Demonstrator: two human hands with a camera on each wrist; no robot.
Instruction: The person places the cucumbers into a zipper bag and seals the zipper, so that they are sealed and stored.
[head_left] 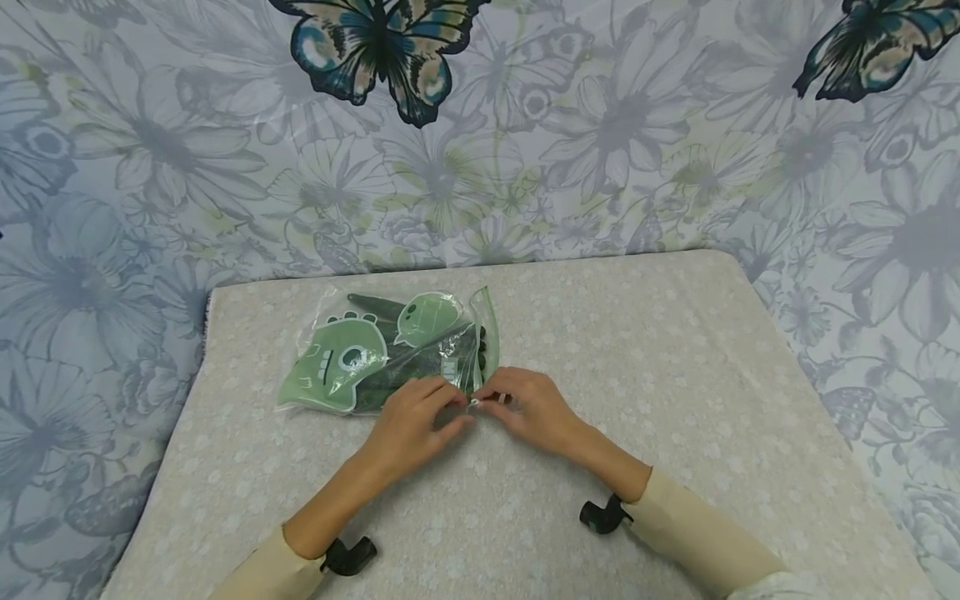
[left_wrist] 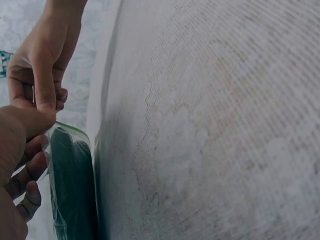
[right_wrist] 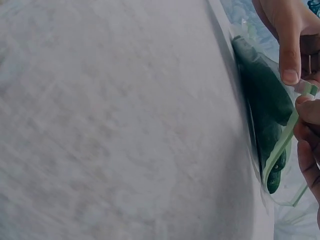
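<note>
A clear zip bag (head_left: 341,354) with green cartoon dinosaur prints lies flat on the table. Long dark green things that look like cucumbers (right_wrist: 260,80) fill it. Its mouth, edged by a light green zip strip (right_wrist: 280,142), faces right and gapes somewhat. At the near corner of that mouth, my left hand (head_left: 416,425) pinches the bag's edge between thumb and fingers. Close against it, my right hand (head_left: 536,408) pinches the end of the strip. A small whitish piece (head_left: 474,403), perhaps the zip slider, shows between the fingertips. Fingers partly hide this corner.
A beige patterned cloth (head_left: 637,350) covers the table, whose far edge meets a hanging fabric (head_left: 622,150) printed with flowers and butterflies. Black wrist cameras (head_left: 350,556) sit at both sleeve cuffs.
</note>
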